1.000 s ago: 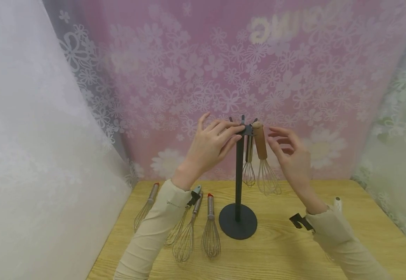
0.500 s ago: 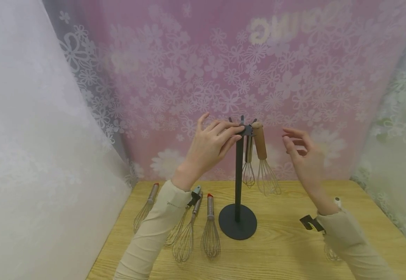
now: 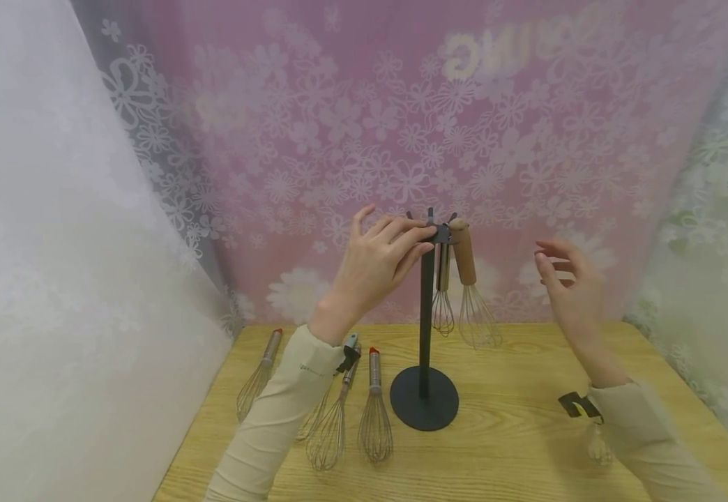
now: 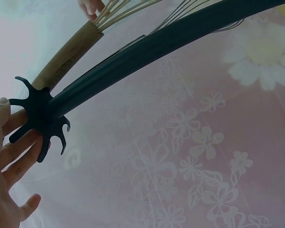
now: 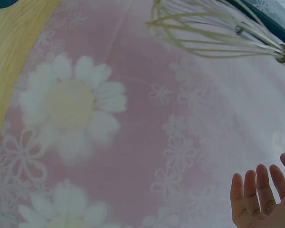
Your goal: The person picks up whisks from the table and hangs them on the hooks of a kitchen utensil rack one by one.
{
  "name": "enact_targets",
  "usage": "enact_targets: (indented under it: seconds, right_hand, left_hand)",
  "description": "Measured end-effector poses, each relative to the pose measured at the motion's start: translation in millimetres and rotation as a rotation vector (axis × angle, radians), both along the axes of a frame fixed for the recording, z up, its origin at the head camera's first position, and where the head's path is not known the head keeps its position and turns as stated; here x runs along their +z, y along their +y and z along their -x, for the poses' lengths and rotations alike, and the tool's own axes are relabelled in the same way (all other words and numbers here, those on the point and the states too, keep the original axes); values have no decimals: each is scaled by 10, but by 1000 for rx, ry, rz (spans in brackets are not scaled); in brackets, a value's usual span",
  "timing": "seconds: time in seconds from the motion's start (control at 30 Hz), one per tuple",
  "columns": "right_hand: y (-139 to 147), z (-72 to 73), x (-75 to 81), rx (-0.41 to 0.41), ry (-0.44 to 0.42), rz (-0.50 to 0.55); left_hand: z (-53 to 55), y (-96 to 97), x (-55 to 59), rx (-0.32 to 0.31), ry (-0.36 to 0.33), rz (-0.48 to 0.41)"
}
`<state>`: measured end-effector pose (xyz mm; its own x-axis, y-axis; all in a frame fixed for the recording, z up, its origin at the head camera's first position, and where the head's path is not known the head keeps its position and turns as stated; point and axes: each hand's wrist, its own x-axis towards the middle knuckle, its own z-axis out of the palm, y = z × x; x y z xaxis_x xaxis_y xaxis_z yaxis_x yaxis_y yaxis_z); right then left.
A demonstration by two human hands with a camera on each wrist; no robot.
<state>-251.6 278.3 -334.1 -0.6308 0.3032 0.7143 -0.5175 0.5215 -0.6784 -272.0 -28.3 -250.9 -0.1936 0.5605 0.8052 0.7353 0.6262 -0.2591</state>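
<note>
A black stand (image 3: 425, 314) with a round base holds a ring of hooks at its top. My left hand (image 3: 373, 261) grips that hooked top (image 4: 38, 111), its fingers behind the hooks and the thumb at one hook's tip. From the right-hand hooks hang a wooden-handled whisk (image 3: 464, 258) and a smaller metal-handled whisk (image 3: 443, 268), wires down. To the right of them my right hand (image 3: 571, 286) is held in the air, fingers loosely bent and holding nothing. In the right wrist view, the fingers of the right hand (image 5: 259, 199) are apart from the wooden-handled whisk (image 5: 218, 33).
On the wooden table (image 3: 496, 446), left of the base, lie a red-tipped whisk (image 3: 374, 404), another red-tipped whisk (image 3: 263, 373) and a steel whisk (image 3: 329, 432), partly beside the left sleeve. A small whisk (image 3: 598, 446) shows by the right sleeve. A pink flowered curtain (image 3: 364, 139) stands behind.
My right hand has drawn away to the right from the hanging wooden-handled whisk. My left hand has stayed at the stand's top.
</note>
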Motion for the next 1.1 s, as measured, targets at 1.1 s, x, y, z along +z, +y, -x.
enact_targets:
  seconds: [1.1]
  right_hand:
    - [1114,39,-774,-288,-290,-112]
  left_hand:
    - [-11,74,33,24,32,-34]
